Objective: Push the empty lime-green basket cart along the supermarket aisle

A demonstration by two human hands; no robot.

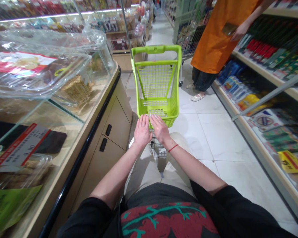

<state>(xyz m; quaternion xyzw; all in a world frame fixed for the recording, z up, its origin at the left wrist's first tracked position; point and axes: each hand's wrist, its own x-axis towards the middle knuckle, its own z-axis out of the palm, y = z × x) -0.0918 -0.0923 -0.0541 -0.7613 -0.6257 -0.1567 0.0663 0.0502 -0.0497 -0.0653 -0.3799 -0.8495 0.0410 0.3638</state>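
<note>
Printed shirt [169, 219] lies nearest. Left hand [142, 130] and right hand [160, 127], unclenched, meet at the near edge of green cart [156, 50]. Apply even pressure.

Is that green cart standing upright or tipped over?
Upright. The green cart has its frame rising above its basket; the left hand and right hand are at its near edge.

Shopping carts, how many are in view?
2: a lime-green cart straight ahead, and a wire cart beyond it to the right, partly hidden by a person in orange. Others may be hidden.
</note>
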